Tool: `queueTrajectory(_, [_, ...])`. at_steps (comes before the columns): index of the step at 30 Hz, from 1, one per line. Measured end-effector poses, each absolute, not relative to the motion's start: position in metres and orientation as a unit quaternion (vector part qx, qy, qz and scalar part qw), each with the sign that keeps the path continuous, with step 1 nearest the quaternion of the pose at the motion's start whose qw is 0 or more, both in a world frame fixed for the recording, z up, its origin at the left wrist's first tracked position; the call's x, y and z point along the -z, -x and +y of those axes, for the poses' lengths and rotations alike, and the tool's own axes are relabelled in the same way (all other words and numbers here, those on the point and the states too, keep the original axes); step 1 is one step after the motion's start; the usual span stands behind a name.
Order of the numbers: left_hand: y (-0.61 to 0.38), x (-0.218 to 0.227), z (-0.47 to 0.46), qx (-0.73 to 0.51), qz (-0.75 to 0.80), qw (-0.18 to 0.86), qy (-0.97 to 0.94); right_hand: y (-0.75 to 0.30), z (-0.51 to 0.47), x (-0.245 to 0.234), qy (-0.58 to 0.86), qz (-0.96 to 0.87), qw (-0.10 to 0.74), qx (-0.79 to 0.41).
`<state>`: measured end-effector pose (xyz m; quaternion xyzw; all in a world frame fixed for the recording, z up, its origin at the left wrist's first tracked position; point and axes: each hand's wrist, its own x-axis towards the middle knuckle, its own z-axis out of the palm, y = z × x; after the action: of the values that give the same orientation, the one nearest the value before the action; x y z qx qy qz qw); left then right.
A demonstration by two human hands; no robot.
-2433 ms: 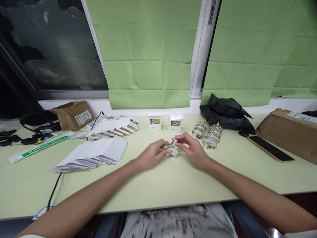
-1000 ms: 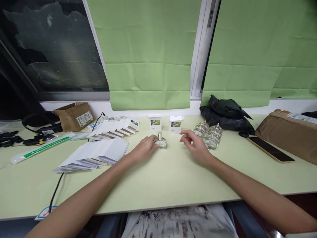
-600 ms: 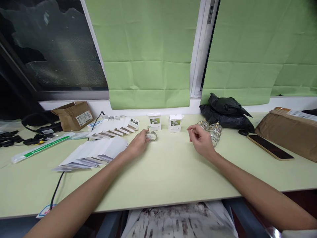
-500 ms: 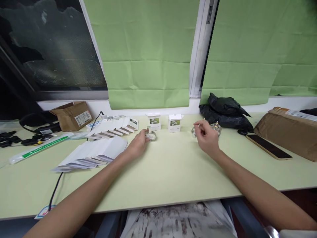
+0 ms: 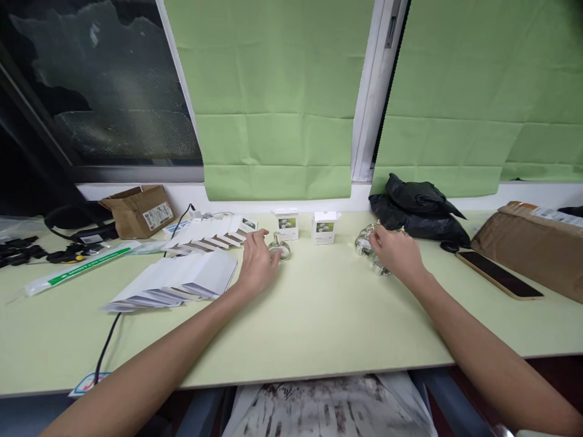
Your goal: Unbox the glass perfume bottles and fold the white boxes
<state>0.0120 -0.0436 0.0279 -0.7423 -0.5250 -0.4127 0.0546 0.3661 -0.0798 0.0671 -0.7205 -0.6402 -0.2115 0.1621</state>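
My left hand [image 5: 255,262] rests on the pale green table [image 5: 319,321] with thumb and fingers apart, the fingertips just beside a small round glass bottle [image 5: 279,247] that stands upright. My right hand [image 5: 397,254] lies over a cluster of similar glass bottles [image 5: 363,245], its fingers curled down around one of them; most of the cluster is hidden under the hand. Two small white boxes with a flower picture [image 5: 286,223] [image 5: 324,227] stand behind, between my hands.
Flat white cartons [image 5: 182,278] fan out at the left, with a second row [image 5: 209,233] behind. A black bag [image 5: 421,206], a phone [image 5: 498,274] and a brown parcel [image 5: 531,243] lie right. A cardboard box [image 5: 136,209] and a cable [image 5: 107,343] are at the left.
My left hand carried the bottle from the table's middle back toward the left white box, set it down and opened. My right hand left it and reached right onto the bottle cluster.
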Motion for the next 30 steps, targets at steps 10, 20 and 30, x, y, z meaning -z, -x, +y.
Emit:
queueTrajectory(10, [-0.024, -0.049, -0.066, 0.520, -0.400, 0.029, 0.754, -0.372, -0.084, -0.069, 0.772, -0.596, 0.132, 0.175])
queueTrajectory(20, [-0.027, -0.049, -0.071, 0.485, -0.354, -0.016, 0.799, -0.374, -0.079, -0.059, 0.753, -0.618, 0.139, 0.179])
queueTrajectory(30, [-0.030, -0.049, -0.076, 0.463, -0.345, -0.054, 0.814, -0.371, -0.073, -0.055, 0.714, -0.653, 0.194, 0.163])
